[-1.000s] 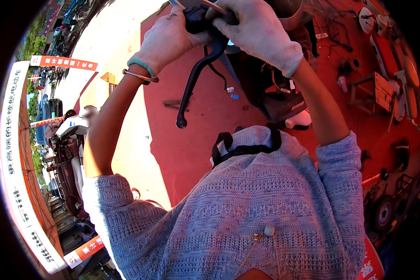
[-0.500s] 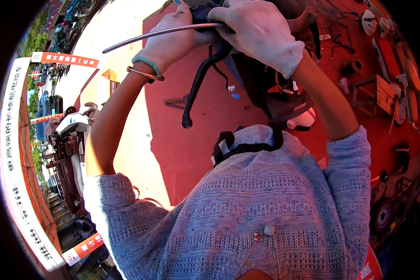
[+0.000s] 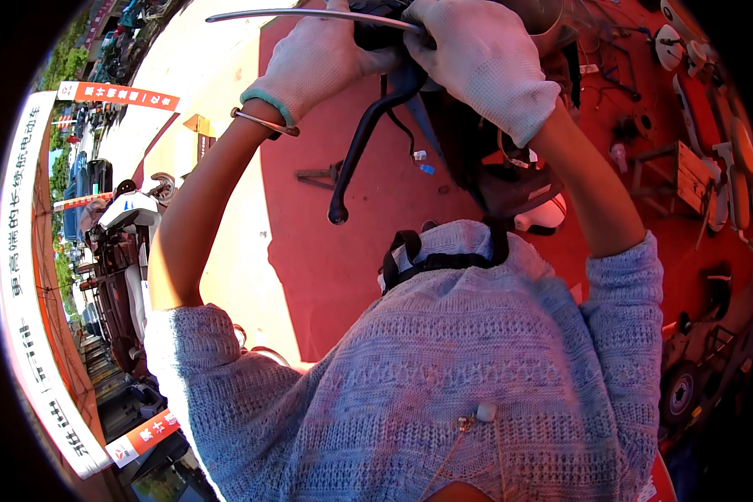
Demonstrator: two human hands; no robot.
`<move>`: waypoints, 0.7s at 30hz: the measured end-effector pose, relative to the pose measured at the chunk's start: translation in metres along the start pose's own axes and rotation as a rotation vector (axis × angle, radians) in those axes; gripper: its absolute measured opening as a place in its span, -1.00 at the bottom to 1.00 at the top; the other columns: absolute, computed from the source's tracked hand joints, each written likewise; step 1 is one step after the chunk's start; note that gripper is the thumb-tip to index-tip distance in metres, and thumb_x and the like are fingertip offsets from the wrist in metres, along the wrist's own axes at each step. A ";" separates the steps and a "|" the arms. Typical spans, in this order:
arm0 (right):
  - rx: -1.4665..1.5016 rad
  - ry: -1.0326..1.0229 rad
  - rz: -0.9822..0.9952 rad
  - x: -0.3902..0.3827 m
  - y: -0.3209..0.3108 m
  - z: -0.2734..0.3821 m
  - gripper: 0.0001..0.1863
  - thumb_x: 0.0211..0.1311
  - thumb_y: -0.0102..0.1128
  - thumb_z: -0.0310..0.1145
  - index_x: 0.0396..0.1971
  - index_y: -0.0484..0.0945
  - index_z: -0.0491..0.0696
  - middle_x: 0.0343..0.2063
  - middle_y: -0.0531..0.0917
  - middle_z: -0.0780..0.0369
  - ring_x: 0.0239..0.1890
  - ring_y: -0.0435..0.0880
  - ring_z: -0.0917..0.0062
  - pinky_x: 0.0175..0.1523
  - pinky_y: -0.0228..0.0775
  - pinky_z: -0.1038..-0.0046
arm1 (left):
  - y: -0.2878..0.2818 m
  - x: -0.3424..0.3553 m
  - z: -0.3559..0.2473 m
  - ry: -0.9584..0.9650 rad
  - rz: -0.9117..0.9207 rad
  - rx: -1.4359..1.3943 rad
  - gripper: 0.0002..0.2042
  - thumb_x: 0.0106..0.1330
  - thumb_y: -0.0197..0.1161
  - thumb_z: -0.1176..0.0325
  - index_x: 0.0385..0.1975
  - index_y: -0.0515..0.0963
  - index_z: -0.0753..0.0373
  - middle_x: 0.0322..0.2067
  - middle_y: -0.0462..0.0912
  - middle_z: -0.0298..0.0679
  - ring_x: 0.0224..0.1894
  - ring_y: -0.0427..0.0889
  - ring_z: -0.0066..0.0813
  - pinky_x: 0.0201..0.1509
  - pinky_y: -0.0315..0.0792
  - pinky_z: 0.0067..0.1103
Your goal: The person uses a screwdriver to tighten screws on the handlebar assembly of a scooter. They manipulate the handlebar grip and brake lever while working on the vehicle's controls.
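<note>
Standing in the open on a red floor point(image 3: 309, 276), a person in a pale blue knitted sweater point(image 3: 477, 360), seen from above, has both arms raised toward the upper edge of the view. Both hands wear white knitted gloves. The left grip point(image 3: 322, 63) is curled closed around a black housing point(image 3: 385, 29), its thumb pointing right; the fingertips are partly hidden. The right grip point(image 3: 485, 67) is closed too, its fingers pinching the right end of a thin, silvery metal rod point(image 3: 293, 12), which reaches left across the left glove's fingers. Below the housing, between the wrists, hangs a long black lever point(image 3: 361, 155) with a rounded tip. Beside it a dark cable ends in small white and blue connectors point(image 3: 423, 163), next to a dark vehicle body point(image 3: 456, 146). The floor is split by light: shaded and deep red in the middle, a glaring sunlit strip point(image 3: 226, 251) to the left. Right of the person, a wooden stand point(image 3: 690, 180) is on the floor among scattered parts, with a wheel point(image 3: 680, 391) lower down. At far left, parked scooters point(image 3: 125, 284) line up near a long white banner point(image 3: 21, 243), a red-orange banner point(image 3: 121, 94) and green trees point(image 3: 57, 184).
</note>
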State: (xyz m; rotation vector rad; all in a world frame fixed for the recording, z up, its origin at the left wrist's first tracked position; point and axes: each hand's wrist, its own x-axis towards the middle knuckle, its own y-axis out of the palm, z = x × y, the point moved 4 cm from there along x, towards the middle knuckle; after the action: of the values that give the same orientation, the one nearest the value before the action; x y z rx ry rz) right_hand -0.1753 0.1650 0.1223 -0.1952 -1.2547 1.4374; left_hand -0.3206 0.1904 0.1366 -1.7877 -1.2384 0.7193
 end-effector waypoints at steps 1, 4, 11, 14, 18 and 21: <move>-0.006 0.035 0.025 0.001 0.000 0.000 -0.88 0.05 0.12 -0.40 -0.50 0.59 -0.12 -0.53 0.61 0.04 -0.39 0.64 0.15 -0.25 0.49 0.20 | 0.000 -0.001 -0.007 0.069 0.007 -0.114 -0.44 0.02 0.42 0.24 0.01 0.37 0.30 -0.25 0.66 -0.13 -0.22 0.64 -0.25 -0.08 0.49 -0.38; -0.006 0.100 0.063 0.005 0.000 0.000 -0.88 0.02 0.15 -0.39 -0.52 0.59 -0.13 -0.54 0.62 0.03 -0.38 0.64 0.13 -0.23 0.48 0.19 | -0.001 -0.003 -0.009 0.142 -0.026 -0.172 -0.52 0.03 0.42 0.25 -0.07 0.44 0.29 -0.26 0.65 -0.11 -0.22 0.63 -0.27 -0.07 0.49 -0.39; 0.099 0.125 0.033 0.003 0.002 -0.004 -0.89 -0.02 0.20 -0.38 -0.50 0.60 -0.10 -0.54 0.62 0.03 -0.37 0.64 0.13 -0.19 0.48 0.20 | 0.006 0.000 0.014 0.018 0.001 0.265 -0.39 0.07 0.38 0.00 -0.04 0.41 0.36 -0.48 0.64 -0.13 -0.47 0.65 -0.36 -0.36 0.54 -0.54; 0.122 0.105 -0.015 0.001 0.004 -0.006 -0.90 -0.02 0.20 -0.38 -0.51 0.60 -0.09 -0.55 0.62 0.04 -0.37 0.64 0.14 -0.19 0.48 0.21 | 0.008 0.003 0.021 -0.043 0.022 0.381 -0.41 0.07 0.38 -0.09 -0.15 0.47 0.34 -0.58 0.63 -0.23 -0.62 0.64 -0.49 -0.50 0.56 -0.61; 0.138 0.076 -0.059 -0.002 0.006 -0.007 -0.90 -0.01 0.20 -0.38 -0.52 0.59 -0.09 -0.55 0.62 0.04 -0.37 0.65 0.14 -0.20 0.48 0.21 | 0.008 0.001 0.017 -0.084 -0.015 0.355 -0.48 0.07 0.37 -0.07 -0.23 0.49 0.30 -0.59 0.62 -0.25 -0.64 0.62 -0.51 -0.50 0.53 -0.61; 0.159 0.107 -0.053 -0.002 0.005 -0.005 -0.90 0.01 0.18 -0.38 -0.53 0.59 -0.09 -0.55 0.62 0.05 -0.37 0.65 0.15 -0.22 0.49 0.22 | 0.011 0.005 0.032 0.091 -0.132 0.447 -0.49 0.09 0.36 -0.04 -0.23 0.46 0.32 -0.60 0.61 -0.25 -0.63 0.62 -0.52 -0.50 0.53 -0.62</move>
State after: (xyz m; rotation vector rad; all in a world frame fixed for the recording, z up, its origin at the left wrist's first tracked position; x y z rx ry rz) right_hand -0.1741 0.1669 0.1155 -0.1282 -1.0470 1.4539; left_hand -0.3396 0.2026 0.1114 -1.3460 -1.0273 0.7602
